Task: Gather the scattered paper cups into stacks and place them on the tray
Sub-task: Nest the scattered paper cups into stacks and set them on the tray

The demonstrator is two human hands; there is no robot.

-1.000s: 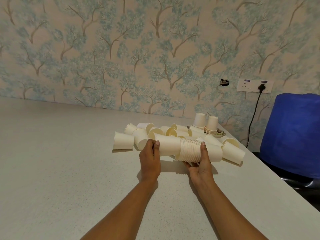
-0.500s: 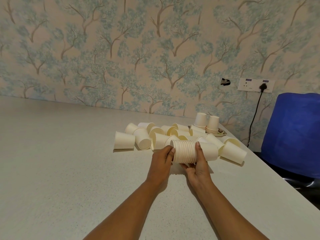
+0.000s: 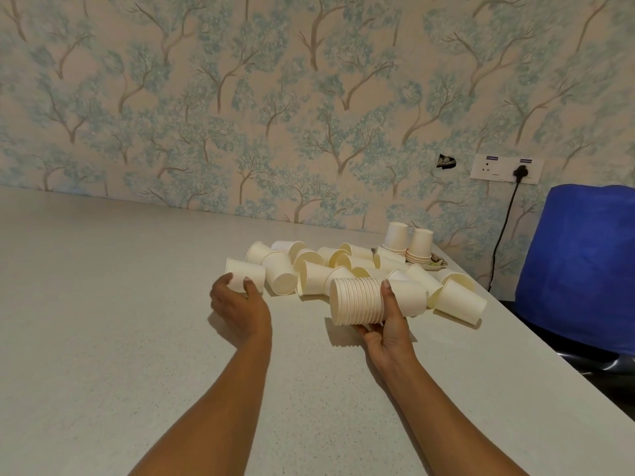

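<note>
since the nested stack of cream paper cups [image 3: 357,301] is held sideways just over the pale speckled bench [image 3: 103,338], clasped in the fingers of our right hand [image 3: 388,328] with its mouth leftward, we should feed the next cup in base-first and straight. the fingers of our left hand [image 3: 238,305] curl round the single cream paper cup [image 3: 245,273] at the left edge of the heap of loose cups [image 3: 343,262]; its near end is covered. the flat dark tray [image 3: 437,265] beyond, under two upright stacks [image 3: 419,247], barely shows.

3 cup stks [image 3: 357,302] [image 3: 396,237] [image 3: 420,248], 2 hands [image 3: 240,305] [image 3: 390,326]
</note>
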